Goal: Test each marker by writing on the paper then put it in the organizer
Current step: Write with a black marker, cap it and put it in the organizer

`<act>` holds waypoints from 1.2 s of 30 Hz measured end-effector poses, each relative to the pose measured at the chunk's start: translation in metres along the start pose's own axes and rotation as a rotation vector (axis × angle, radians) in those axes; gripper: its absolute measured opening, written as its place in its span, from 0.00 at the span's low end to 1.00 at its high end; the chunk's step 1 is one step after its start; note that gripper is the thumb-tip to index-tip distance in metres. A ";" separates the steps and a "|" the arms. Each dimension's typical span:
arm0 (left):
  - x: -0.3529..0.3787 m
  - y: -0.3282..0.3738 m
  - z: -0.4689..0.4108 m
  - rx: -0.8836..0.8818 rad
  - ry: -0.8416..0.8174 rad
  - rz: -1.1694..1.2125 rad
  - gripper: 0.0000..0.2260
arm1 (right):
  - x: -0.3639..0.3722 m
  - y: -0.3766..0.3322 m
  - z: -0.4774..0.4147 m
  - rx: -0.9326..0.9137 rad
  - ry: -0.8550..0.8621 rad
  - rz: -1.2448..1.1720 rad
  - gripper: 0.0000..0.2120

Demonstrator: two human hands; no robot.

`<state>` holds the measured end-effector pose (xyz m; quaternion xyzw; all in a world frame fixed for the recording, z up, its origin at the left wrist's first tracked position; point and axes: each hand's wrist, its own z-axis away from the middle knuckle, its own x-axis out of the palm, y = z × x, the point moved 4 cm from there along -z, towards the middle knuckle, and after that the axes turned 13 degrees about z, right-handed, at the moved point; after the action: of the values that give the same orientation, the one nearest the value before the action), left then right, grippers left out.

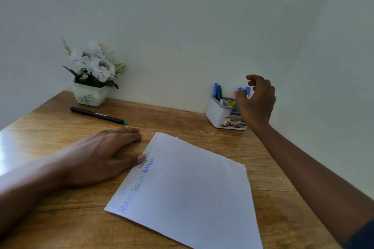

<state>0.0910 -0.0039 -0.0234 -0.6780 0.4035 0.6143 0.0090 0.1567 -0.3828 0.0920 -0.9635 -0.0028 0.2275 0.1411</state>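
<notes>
Head view: the left hand (101,153) lies flat with straight fingers on the desk (182,119), its thumb touching the left edge of the paper (192,188). The right hand (258,101) hovers loosely curled, gripping nothing, over the organizer (217,112) at the desk's far right edge — standing markers (218,92) fill it. A black marker (97,115) lies near the far left corner, beside a flower pot (90,95).

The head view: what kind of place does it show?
Likely a home or office writing desk: a wooden table against a plain wall, with a marker organizer, written-on paper and potted white flowers.
</notes>
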 end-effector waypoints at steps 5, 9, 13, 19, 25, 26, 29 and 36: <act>-0.011 0.023 0.002 -0.055 -0.054 0.074 0.26 | 0.011 -0.106 0.044 -0.273 -0.392 -0.445 0.09; -0.008 0.024 0.001 0.015 -0.080 0.053 0.20 | 0.048 -0.181 0.071 -0.441 -0.847 -0.439 0.05; -0.005 0.020 -0.001 0.024 -0.111 0.010 0.19 | 0.078 -0.243 0.088 -0.519 -0.985 -0.431 0.07; -0.003 0.018 0.000 0.050 -0.108 0.001 0.19 | 0.103 -0.293 0.102 -0.640 -1.141 -0.314 0.15; -0.005 0.018 -0.001 0.121 -0.022 0.060 0.17 | 0.100 -0.280 0.098 -0.631 -1.144 -0.307 0.12; -0.008 0.018 -0.001 0.139 0.033 0.091 0.15 | 0.095 -0.272 0.094 -0.620 -1.132 -0.310 0.11; -0.021 0.013 0.000 0.077 0.281 0.218 0.10 | 0.066 -0.241 0.077 -0.605 -1.039 -0.296 0.10; -0.039 -0.001 0.010 -0.046 0.682 0.562 0.13 | -0.019 -0.155 0.088 -0.665 -0.761 -0.185 0.06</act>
<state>0.0861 0.0227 0.0069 -0.7060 0.5382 0.3427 -0.3074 0.1097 -0.2119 0.0669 -0.8009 -0.2114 0.5355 -0.1644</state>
